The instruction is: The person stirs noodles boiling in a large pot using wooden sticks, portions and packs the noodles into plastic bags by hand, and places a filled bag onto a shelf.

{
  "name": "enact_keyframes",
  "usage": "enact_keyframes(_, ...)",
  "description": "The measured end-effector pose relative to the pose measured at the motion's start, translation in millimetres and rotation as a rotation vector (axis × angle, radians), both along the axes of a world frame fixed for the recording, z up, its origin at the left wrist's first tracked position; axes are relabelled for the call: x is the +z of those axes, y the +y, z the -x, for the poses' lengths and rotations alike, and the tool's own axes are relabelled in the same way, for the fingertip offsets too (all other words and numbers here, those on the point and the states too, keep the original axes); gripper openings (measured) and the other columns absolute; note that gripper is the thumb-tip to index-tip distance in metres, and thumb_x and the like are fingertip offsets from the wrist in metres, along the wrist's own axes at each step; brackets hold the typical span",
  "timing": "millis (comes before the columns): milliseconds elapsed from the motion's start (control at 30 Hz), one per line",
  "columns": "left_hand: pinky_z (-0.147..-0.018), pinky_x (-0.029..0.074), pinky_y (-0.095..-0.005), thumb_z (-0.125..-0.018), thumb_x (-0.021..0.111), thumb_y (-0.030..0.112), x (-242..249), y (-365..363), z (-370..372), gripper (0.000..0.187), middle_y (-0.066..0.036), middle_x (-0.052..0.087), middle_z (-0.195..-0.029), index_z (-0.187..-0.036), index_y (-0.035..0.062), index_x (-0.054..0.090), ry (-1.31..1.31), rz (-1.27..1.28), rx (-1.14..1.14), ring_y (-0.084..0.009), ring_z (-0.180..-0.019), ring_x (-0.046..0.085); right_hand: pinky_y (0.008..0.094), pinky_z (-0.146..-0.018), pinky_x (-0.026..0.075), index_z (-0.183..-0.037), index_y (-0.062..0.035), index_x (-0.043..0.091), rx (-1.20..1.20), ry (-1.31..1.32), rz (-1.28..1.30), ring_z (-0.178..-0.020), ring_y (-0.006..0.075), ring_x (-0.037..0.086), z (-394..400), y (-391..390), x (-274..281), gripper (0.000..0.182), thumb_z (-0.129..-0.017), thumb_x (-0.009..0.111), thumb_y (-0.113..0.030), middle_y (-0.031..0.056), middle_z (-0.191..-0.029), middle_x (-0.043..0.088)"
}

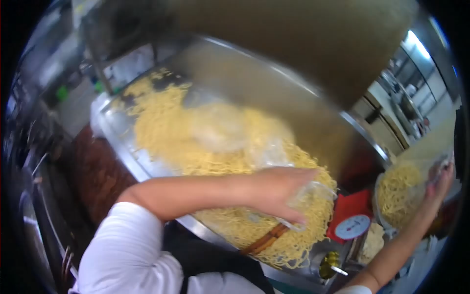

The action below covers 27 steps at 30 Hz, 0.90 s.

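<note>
Two bare hands at work over yellow noodles (pixel 196 142), heaped across a long steel tray (pixel 122 147). Left hand (pixel 281 191) reaching over the heap, fingers closed on a clear plastic bag (pixel 306 201), just above a brown wooden stick (pixel 267 238) poking out at the tray's near edge. Further right, red weighing scale (pixel 352 218) with white dial. Far right, right hand (pixel 440 179) gripping the rim of a clear bag of noodles (pixel 399 193), held above the scale.
</note>
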<state>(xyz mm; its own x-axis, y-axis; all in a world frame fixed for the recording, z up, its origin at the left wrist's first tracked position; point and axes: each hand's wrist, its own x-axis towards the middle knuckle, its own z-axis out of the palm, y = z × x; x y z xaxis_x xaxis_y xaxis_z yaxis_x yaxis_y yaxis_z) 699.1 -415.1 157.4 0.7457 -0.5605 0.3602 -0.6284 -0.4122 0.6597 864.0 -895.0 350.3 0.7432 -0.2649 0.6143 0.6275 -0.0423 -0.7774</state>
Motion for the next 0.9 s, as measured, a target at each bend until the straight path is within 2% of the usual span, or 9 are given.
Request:
enact_keyframes(200, -0.113, 0.021, -0.0499, -0.063, 0.081, 0.046, 23.4, -31.5, 10.0, 0.125, -0.030, 0.020, -0.149, -0.147, -0.0049, 0.003, -0.347, 0.283, 0.232, -0.0412, -0.139, 0.023, 0.0159, -0.048, 0.039, -0.108, -0.0099, 0.056, 0.701, 0.295, 0.064, -0.059, 0.0056, 0.050, 112.2, 174.2, -23.0, 0.021, -0.101, 0.043, -0.024, -0.0014, -0.071, 0.051)
enact_keyframes(300, -0.113, 0.020, -0.0505, -0.063, 0.080, 0.043, -4.1, 22.6, 35.8, 0.122, -0.029, 0.020, -0.150, -0.147, -0.0046, 0.005, -0.084, 0.281, 0.146, -0.0402, -0.139, 0.023, 0.0214, -0.057, 0.046, -0.115, -0.0129, 0.056, 0.468, 0.531, -0.060, -0.065, 0.0074, 0.055, 173.0, 305.9, -100.2, 0.027, -0.099, 0.045, -0.031, -0.0032, -0.083, 0.056)
enact_keyframes(333, -0.109, 0.027, -0.0506, -0.066, 0.078, 0.040, -24.4, 43.8, 49.3, 0.109, -0.025, 0.030, -0.145, -0.146, -0.0027, 0.016, -0.113, 0.206, 0.209, -0.0387, -0.134, 0.033, 0.0225, -0.060, 0.048, -0.114, -0.0130, 0.057, 0.261, 0.639, -0.114, -0.067, 0.0076, 0.056, 186.9, 355.4, -124.8, 0.026, -0.098, 0.047, -0.031, -0.0037, -0.083, 0.057)
enact_keyframes(433, -0.092, 0.038, -0.0481, -0.071, 0.073, 0.024, -104.9, 111.4, 75.2, 0.062, -0.012, 0.055, -0.118, -0.128, 0.0110, 0.051, -0.029, 0.030, 0.257, -0.0316, -0.114, 0.048, 0.0236, -0.063, 0.044, -0.096, -0.0112, 0.060, 0.807, 0.717, -0.003, -0.073, 0.0066, 0.055, 184.0, 401.3, -241.6, 0.017, -0.095, 0.053, -0.027, -0.0038, -0.078, 0.055)
enact_keyframes(533, -0.083, 0.045, -0.0426, -0.072, 0.069, 0.016, -193.1, 162.9, 103.1, 0.035, -0.008, 0.065, -0.093, -0.107, 0.0120, 0.065, 0.080, 0.046, 0.286, -0.0269, -0.093, 0.060, 0.0207, -0.059, 0.040, -0.093, -0.0101, 0.058, 0.561, 0.913, 0.317, -0.067, 0.0053, 0.051, 216.1, 454.9, -291.8, 0.015, -0.093, 0.060, -0.025, -0.0042, -0.077, 0.055)
enact_keyframes(633, -0.074, 0.048, -0.0390, -0.078, 0.064, 0.011, -212.4, 186.2, 123.6, 0.025, -0.008, 0.066, -0.084, -0.103, 0.0098, 0.065, -0.065, 0.212, 0.470, -0.0251, -0.079, 0.062, 0.0254, -0.073, 0.045, -0.109, -0.0059, 0.056, 0.797, 0.755, 0.488, -0.084, 0.0117, 0.057, 227.9, 457.7, -294.6, 0.039, -0.080, 0.075, -0.025, 0.0026, -0.094, 0.060)
enact_keyframes(733, -0.068, 0.050, -0.0412, -0.086, 0.058, 0.012, -194.1, 191.5, 127.9, 0.013, -0.017, 0.064, -0.080, -0.096, 0.0060, 0.064, 0.309, 0.619, 0.717, -0.0359, -0.076, 0.063, 0.0407, -0.104, 0.034, -0.137, -0.0006, 0.035, 0.709, 0.541, 0.942, -0.125, 0.0312, 0.044, 241.2, 442.6, -285.2, 0.096, -0.061, 0.086, -0.029, 0.0192, -0.134, 0.047)
enact_keyframes(800, -0.066, 0.050, -0.0397, -0.090, 0.055, 0.012, -173.3, 191.3, 134.7, 0.015, -0.017, 0.065, -0.083, -0.100, 0.0035, 0.063, 0.371, 0.680, 0.638, -0.0353, -0.075, 0.063, 0.0429, -0.104, 0.034, -0.139, -0.0005, 0.037, 0.763, 0.337, 1.177, -0.128, 0.0314, 0.042, 256.0, 462.2, -311.6, 0.098, -0.061, 0.086, -0.034, 0.0216, -0.141, 0.041)
enact_keyframes(900, -0.073, 0.049, -0.0340, -0.088, 0.058, 0.010, -172.4, 189.8, 137.8, 0.016, -0.014, 0.064, -0.089, -0.101, 0.0007, 0.062, 0.343, 0.651, 0.409, -0.0244, -0.082, 0.062, 0.0408, -0.097, 0.041, -0.121, 0.0027, 0.053, 0.673, 0.302, 1.077, -0.114, 0.0280, 0.054, 270.1, 502.7, -367.9, 0.062, -0.069, 0.081, -0.018, 0.0178, -0.124, 0.056)
